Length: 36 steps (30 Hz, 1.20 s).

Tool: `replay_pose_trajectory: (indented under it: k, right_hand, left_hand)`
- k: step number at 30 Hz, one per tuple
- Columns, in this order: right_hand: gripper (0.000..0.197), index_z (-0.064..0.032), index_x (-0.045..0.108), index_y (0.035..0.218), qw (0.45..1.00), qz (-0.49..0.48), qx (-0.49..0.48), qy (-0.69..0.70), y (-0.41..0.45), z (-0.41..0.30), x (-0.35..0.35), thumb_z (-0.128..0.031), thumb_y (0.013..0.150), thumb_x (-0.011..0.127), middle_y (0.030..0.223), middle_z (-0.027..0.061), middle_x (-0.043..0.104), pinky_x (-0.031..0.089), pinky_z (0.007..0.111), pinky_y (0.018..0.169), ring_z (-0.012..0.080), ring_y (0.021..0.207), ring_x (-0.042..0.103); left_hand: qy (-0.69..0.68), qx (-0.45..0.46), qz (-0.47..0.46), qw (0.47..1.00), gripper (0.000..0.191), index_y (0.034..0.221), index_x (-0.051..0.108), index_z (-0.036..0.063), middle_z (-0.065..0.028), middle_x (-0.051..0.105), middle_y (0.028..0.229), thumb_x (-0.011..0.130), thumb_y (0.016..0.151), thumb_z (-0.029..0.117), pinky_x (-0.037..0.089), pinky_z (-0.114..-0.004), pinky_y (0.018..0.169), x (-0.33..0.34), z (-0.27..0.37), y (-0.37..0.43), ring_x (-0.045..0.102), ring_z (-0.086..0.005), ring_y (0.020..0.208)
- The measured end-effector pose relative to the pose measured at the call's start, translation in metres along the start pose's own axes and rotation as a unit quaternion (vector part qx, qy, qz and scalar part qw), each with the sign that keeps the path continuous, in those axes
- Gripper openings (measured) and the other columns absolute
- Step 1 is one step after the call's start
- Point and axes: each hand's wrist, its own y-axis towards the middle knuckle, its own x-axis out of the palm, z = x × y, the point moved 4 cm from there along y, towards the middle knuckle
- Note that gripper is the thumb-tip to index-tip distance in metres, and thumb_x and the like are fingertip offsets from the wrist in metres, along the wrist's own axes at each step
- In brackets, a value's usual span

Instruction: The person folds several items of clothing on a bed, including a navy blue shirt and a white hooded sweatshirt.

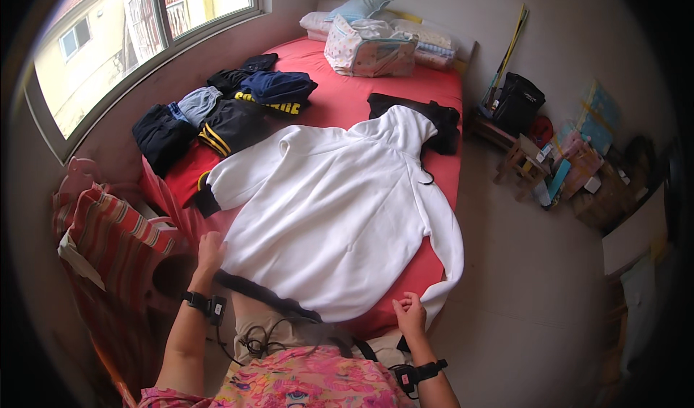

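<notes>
A white hooded sweatshirt (336, 207) lies spread across the bed, its hood at the far end and its dark hem band hanging over the near edge. One sleeve reaches left and ends in a black cuff (206, 201). The other sleeve (445, 251) runs down the bed's right side, its lower part bent toward me. My left hand (211, 255) is at the garment's lower left edge, fingers curled; whether they pinch the cloth is unclear. Beside the lower right sleeve, my right hand (410, 315) hovers with loosely bent fingers and nothing visible in them.
The bed has a red sheet (347, 102). Folded dark clothes (233, 120) line its window side, and a black garment (447, 137) lies under the hood. A stuffed bag (379, 58) stands by the pillows. Striped cloth covers a pink chair (81, 172). A wooden stool (523, 161) is at right.
</notes>
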Motion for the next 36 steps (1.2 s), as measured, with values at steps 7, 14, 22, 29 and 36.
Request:
replay_pose_trajectory:
  k: [7,14,22,29,36]
  right_hand:
    - [0.04,0.0029,0.06,0.086,0.988,-0.113,0.061,-0.086,0.021,0.003,0.056,-0.026,0.065,0.079,0.065,0.0081,0.062,0.046,0.031,0.049,0.0165,0.052,0.057]
    - [0.033,0.0038,0.056,0.106,0.974,-0.138,0.048,0.175,-0.003,-0.014,0.043,-0.013,0.079,0.065,0.098,0.0094,0.062,0.043,0.029,0.082,0.016,0.089,0.056]
    - [0.033,0.0036,0.052,0.11,0.899,-0.037,0.058,0.433,-0.001,-0.084,-0.061,-0.011,0.081,0.059,0.101,0.0115,0.059,0.045,0.029,0.079,0.0161,0.087,0.056]
    - [0.034,0.0074,0.054,0.096,0.959,-0.212,0.186,-0.037,0.001,0.042,-0.047,-0.017,0.076,0.067,0.069,0.0123,0.063,0.045,0.028,0.039,0.0175,0.045,0.058]
    - [0.036,0.0023,0.061,0.066,0.845,-0.308,0.261,-0.351,0.02,-0.015,-0.06,-0.031,0.075,0.069,0.062,0.0133,0.063,0.048,0.03,0.043,0.0186,0.048,0.061]
  left_hand:
    - [-0.126,-0.192,-0.115,0.967,0.047,0.099,0.057,-0.0047,-0.0215,0.062,0.094,0.068,0.073,0.033,0.047,-0.035,0.078,0.027,-0.053,-0.021,0.06,-0.0304,0.087]
    - [-0.155,-0.2,-0.228,0.94,0.042,0.095,0.061,-0.0055,-0.0165,0.065,0.088,0.064,0.07,0.028,0.047,-0.034,0.072,0.012,-0.028,-0.012,0.062,-0.0232,0.079]
    - [-0.459,-0.175,-0.415,0.766,0.036,0.111,0.056,-0.0019,-0.0025,0.061,0.094,0.057,0.085,0.022,0.045,-0.025,0.078,-0.057,0.043,-0.033,0.056,-0.0108,0.083]
    - [-0.143,-0.098,-0.5,0.848,0.046,0.116,0.053,-0.0004,-0.0071,0.061,0.105,0.061,0.082,0.028,0.042,-0.027,0.086,-0.002,0.008,-0.064,0.055,-0.0145,0.095]
    - [-0.075,-0.154,-0.453,0.875,0.045,0.108,0.056,-0.0002,-0.0118,0.062,0.101,0.063,0.082,0.036,0.043,-0.03,0.084,-0.027,0.025,-0.05,0.058,-0.0202,0.093]
